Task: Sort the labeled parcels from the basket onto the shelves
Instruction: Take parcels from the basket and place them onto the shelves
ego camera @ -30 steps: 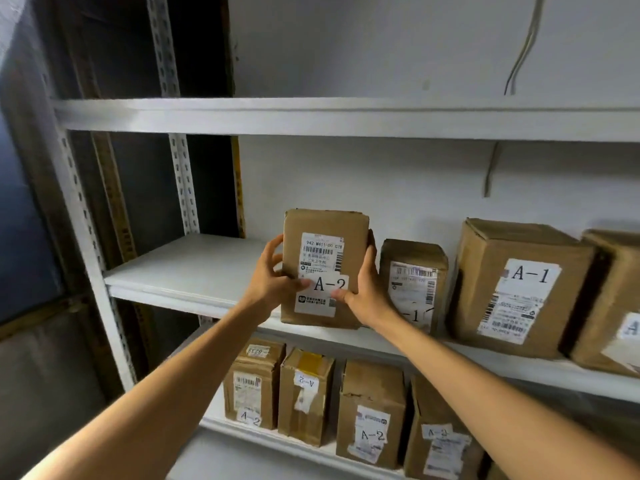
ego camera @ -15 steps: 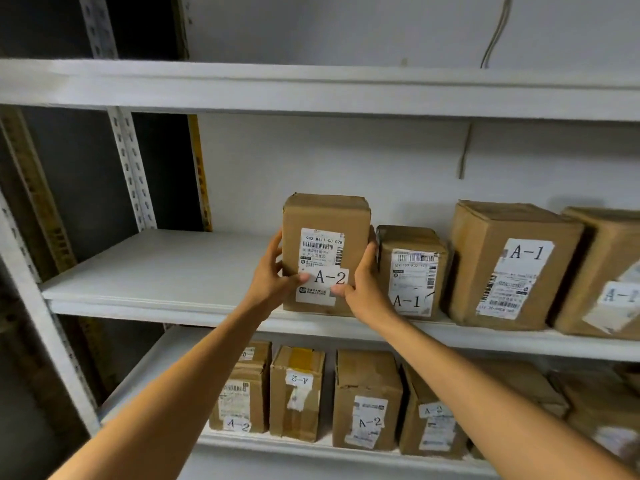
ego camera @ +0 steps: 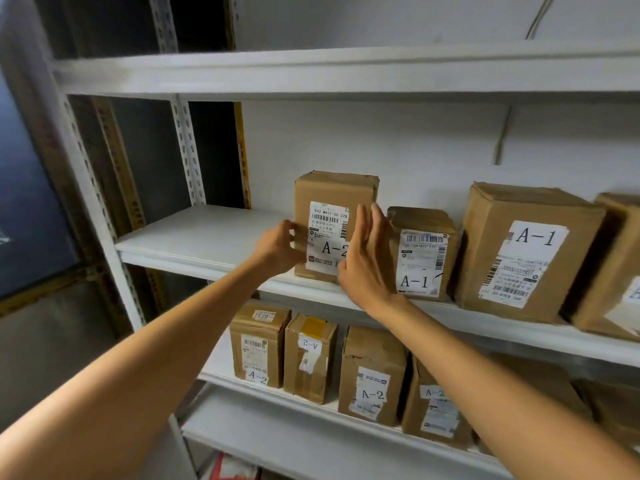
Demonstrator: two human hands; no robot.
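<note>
White shelving point(ego camera: 311, 71) faces you: the A-2 parcel point(ego camera: 332, 192) stands on the middle shelf point(ego camera: 207, 237) at 9 o'clock of an A-1 parcel point(ego camera: 420, 254), your left hand point(ego camera: 277, 247) pinching its edge with curled fingers, your right hand point(ego camera: 367, 268) straight-fingered at its front, yet it probably belongs with the A-2 row point(ego camera: 372, 375) at 6 o'clock.

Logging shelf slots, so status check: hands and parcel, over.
Left hand grips A-2 parcel at its left edge. Right hand open at its right side. Parcel upright on shelf beside A-1 parcel. Other A-2 parcels one shelf down.
</note>
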